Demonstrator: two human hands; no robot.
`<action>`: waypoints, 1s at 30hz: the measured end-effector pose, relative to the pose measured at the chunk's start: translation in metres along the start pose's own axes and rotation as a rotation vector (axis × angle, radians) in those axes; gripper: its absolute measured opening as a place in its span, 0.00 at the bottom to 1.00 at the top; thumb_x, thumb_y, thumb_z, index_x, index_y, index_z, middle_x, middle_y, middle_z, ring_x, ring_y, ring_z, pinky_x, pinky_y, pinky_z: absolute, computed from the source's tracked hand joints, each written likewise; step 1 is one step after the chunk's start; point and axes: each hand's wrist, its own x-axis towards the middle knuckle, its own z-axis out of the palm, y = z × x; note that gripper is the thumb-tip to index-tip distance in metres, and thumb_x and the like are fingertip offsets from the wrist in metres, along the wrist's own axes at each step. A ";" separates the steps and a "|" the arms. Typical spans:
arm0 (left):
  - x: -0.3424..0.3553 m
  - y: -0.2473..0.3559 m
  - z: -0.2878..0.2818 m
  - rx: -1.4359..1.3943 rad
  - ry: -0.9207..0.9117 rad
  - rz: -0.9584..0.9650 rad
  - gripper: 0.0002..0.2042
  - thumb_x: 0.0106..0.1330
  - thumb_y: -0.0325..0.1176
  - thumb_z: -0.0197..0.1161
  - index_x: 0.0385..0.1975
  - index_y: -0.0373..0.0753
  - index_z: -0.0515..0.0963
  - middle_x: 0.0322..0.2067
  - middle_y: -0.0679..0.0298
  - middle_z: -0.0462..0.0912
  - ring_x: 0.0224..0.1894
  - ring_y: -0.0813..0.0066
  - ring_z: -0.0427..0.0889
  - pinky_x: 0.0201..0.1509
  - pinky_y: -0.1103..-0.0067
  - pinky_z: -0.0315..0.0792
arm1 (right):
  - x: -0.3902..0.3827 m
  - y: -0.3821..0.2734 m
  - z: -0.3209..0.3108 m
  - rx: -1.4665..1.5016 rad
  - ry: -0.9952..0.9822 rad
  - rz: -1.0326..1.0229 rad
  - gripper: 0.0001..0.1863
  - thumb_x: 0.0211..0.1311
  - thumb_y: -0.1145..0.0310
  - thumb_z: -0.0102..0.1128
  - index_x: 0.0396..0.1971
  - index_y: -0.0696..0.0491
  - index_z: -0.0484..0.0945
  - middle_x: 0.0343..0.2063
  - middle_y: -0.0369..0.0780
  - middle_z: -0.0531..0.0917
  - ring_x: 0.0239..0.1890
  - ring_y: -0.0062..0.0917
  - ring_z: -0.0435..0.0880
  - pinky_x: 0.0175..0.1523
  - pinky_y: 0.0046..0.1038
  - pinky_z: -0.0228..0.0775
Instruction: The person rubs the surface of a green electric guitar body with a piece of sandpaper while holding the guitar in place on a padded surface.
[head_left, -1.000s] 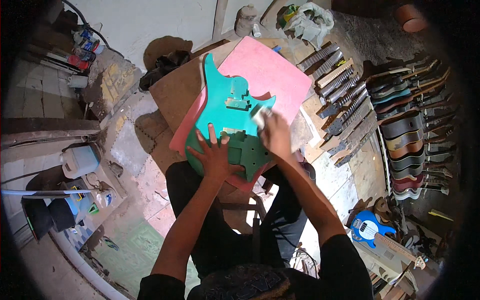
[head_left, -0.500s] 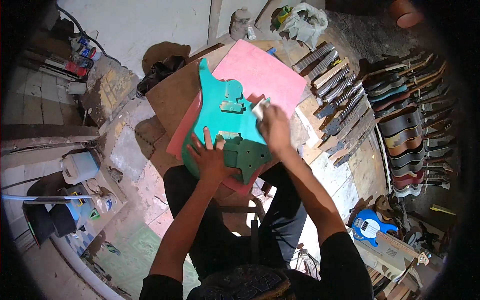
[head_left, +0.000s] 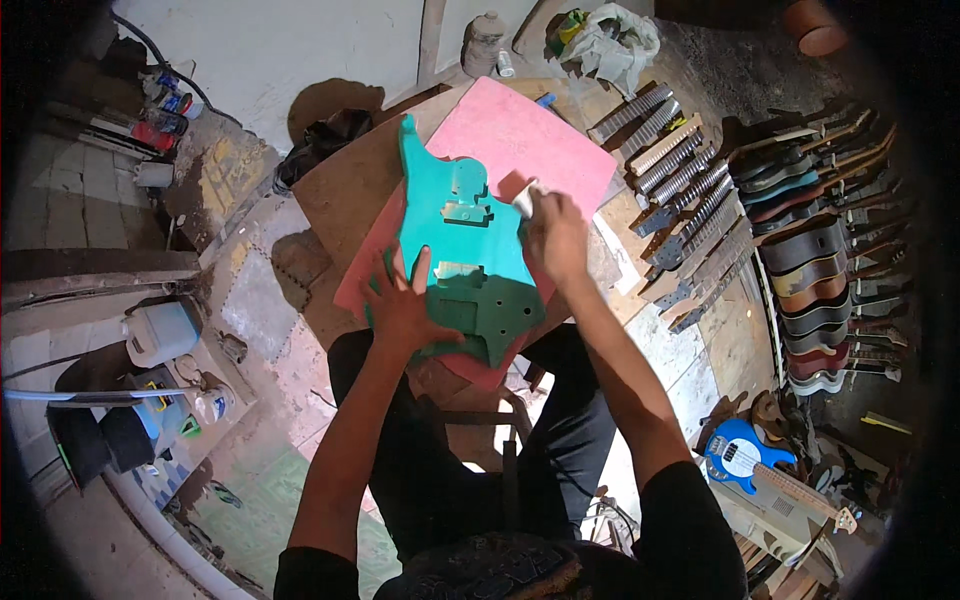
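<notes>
A turquoise electric guitar body with routed cavities and drilled holes lies on a pink sheet, its long horn pointing away from me. Over its near left edge my left hand rests with fingers spread, pressing on the body. My right hand is at the body's right edge, closed round a small whitish pad. Whether that pad is folded paper or a block cannot be told. Shadow covers the near part of the body.
Under the pink sheet is a brown board. Several guitar necks lie in a row to the right, beside a rack of guitar bodies. A blue bass guitar lies at lower right. A plastic bag and bottle stand behind.
My left hand has slid left toward the body's edge, its fingers spreading wider. My right hand has shifted slightly right and up with the pad, along the right edge.
</notes>
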 end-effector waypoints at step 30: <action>0.010 0.004 0.031 0.017 0.442 -0.022 0.44 0.59 0.71 0.62 0.65 0.40 0.75 0.71 0.46 0.66 0.68 0.36 0.66 0.68 0.44 0.61 | 0.017 -0.024 0.034 0.103 0.027 -0.136 0.29 0.55 0.76 0.68 0.60 0.49 0.78 0.55 0.47 0.79 0.56 0.47 0.79 0.58 0.46 0.70</action>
